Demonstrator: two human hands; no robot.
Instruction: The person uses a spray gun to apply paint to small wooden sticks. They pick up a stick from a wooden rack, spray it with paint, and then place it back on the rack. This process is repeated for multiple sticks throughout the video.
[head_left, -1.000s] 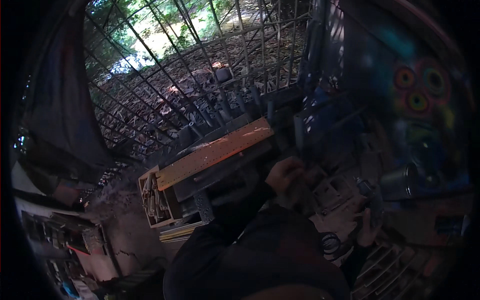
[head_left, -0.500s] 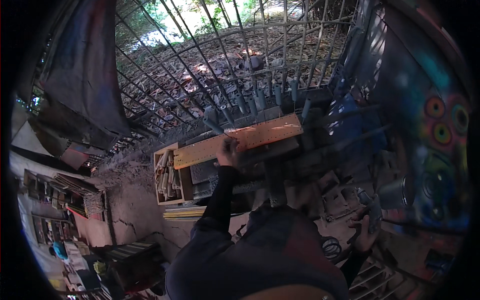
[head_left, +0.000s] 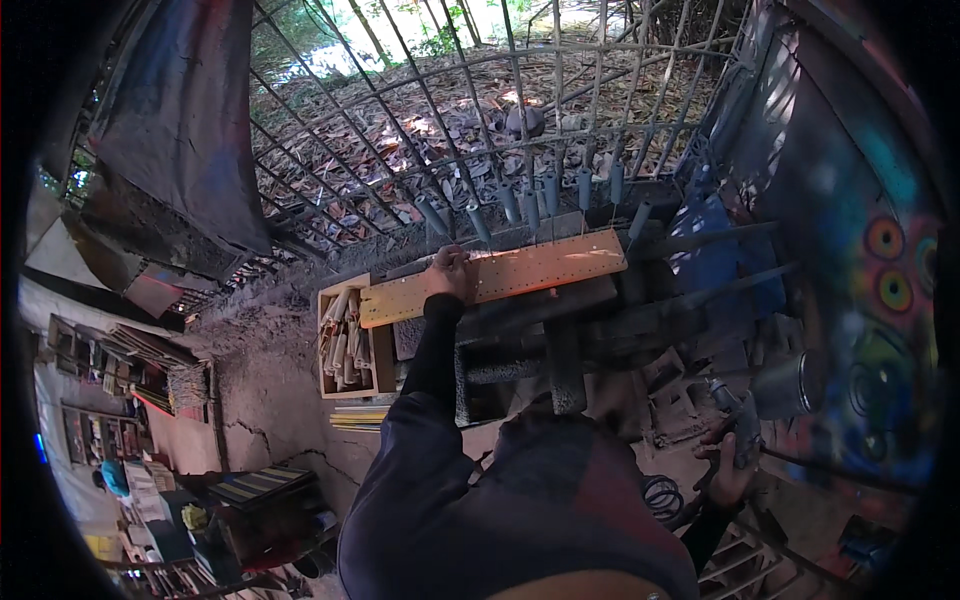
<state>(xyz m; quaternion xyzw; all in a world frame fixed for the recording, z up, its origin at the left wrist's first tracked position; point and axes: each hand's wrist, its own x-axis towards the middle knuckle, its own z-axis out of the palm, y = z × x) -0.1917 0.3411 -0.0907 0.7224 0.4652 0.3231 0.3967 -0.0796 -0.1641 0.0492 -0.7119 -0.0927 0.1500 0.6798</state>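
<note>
The person stands at a cluttered work surface (head_left: pixel 640 330) set against a metal grid fence (head_left: pixel 420 130), beyond which dry leaves cover the ground. A long orange-yellow wooden board (head_left: pixel 500 276) lies along the far edge of the surface, its top face dotted with rows of small holes, its right end close to a blue object (head_left: pixel 715 245).

The left hand (head_left: pixel 448 272) is stretched forward at the end of a dark sleeve and rests on the board left of its middle, fingers curled over the far edge and closed on the wood.

The right hand (head_left: pixel 730 470) hangs low at the person's right side, well apart from the board, wrapped around a dark power tool (head_left: pixel 738 425) whose kind cannot be made out in the shadow.

Just left of the board's left end stands an open wooden box (head_left: pixel 345 345) filled with pale sticks. A row of grey handles (head_left: pixel 530 200) stands just behind the board against the fence. A dark tarpaulin (head_left: pixel 175 130) hangs at the left, and a painted panel (head_left: pixel 885 270) with coloured rings stands at the right.
</note>
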